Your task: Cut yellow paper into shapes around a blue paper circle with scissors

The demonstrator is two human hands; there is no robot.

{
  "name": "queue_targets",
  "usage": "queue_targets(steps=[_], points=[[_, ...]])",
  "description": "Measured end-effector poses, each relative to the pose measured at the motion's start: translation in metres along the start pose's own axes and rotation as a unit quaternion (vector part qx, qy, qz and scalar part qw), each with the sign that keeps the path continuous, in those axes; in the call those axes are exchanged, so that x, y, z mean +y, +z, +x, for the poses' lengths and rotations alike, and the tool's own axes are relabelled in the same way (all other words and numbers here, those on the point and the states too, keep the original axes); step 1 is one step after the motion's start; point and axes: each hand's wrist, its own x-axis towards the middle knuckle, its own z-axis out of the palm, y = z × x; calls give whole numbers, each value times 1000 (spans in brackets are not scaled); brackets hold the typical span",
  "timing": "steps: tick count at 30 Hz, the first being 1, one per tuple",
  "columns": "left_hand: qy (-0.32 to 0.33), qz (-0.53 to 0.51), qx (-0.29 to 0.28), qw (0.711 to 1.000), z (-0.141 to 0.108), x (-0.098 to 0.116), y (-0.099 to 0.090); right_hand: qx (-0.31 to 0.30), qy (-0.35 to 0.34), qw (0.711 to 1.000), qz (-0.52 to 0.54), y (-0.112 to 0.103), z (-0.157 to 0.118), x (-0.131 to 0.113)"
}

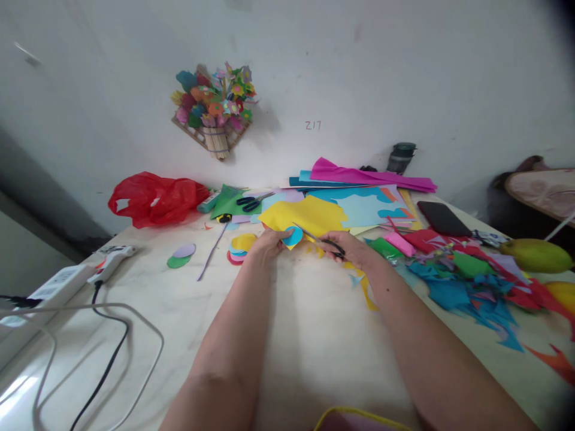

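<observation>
Pinching blue disc (294, 236) against yellow sheet (309, 214) with left hand (270, 244); gripping scissors (331, 243) in right hand (349, 248); apparently trimming round; likely needs steady turning.

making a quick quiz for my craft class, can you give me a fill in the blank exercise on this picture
1. The right hand holds a pair of black-handled ____.
2. The colour showing just beneath the blue circle in the left hand is ____.
3. The crumpled plastic bag is coloured ____.
4. The lilac disc overlaps a disc coloured ____.

Missing words: scissors; yellow; red; green.
</observation>
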Motion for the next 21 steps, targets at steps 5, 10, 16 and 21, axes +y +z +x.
queue_targets(steps=[5, 10, 16, 21], points=[[5, 10, -12, 1000, 0, 0, -2, -7, -3, 1000, 0, -1, 0, 2], [-2, 13, -9, 1000, 0, 0, -3, -9, -10, 1000, 8, -1, 0, 4], [3, 16, -14, 1000, 3, -3, -3, -14, -16, 1000, 1, 0, 4, 9], [-2, 8, -16, 1000, 3, -3, -4, -14, -20, 1000, -2, 0, 7, 13]])
